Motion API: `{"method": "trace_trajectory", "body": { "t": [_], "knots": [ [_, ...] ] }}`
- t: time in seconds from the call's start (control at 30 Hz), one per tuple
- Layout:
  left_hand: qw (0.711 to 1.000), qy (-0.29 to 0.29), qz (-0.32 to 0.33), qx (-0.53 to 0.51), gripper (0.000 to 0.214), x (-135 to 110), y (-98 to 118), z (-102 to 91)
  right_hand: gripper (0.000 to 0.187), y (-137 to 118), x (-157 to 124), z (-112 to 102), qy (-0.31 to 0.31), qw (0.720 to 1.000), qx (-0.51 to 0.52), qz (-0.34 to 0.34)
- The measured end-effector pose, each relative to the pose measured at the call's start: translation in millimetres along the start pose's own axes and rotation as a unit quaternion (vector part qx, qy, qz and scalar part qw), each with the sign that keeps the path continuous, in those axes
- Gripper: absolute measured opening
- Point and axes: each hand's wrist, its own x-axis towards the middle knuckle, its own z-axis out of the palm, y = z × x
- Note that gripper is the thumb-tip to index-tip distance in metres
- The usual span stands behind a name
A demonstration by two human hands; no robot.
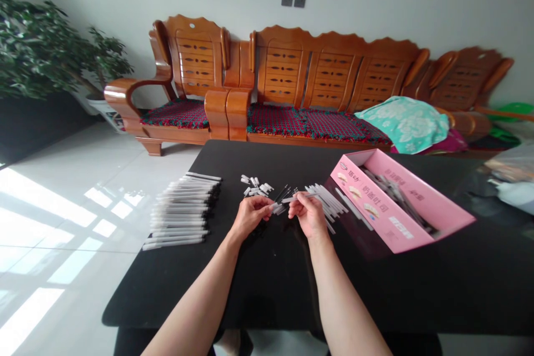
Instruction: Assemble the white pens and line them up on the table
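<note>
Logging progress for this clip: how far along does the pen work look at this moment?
Done: a neat stack of finished pens lies at the left of the black table. In hand: the left hand and right hand meet on one pen piece. Left: loose caps, a pile of clear barrels and more parts in the pink box. Roughly midway, I judge.

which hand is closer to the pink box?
Right. The right hand sits just left of the pink box; the left hand is farther left, beyond it.
</note>
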Motion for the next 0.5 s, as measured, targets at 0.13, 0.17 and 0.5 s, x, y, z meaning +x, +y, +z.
{"method": "trace_trajectory", "body": {
  "t": [0.13,0.17,0.5],
  "knots": [
    [1.0,-0.012,0.003,-0.001,0.033,-1.1,2.0,-2.1,0.022,2.1,0.6,-1.5,-0.007,1.0,-0.007,0.003],
    [1.0,-0.017,0.003,-0.003,0.033,-1.4,2.9,-2.1,0.022,2.6,0.9,-2.0,-0.007,1.0,-0.008,0.004],
    [1.0,-0.023,0.0,-0.005,0.035,-0.5,1.5,-3.8,0.022,3.3,1.9,-2.7,-0.01,1.0,-0.007,0.019]
  ]
}}
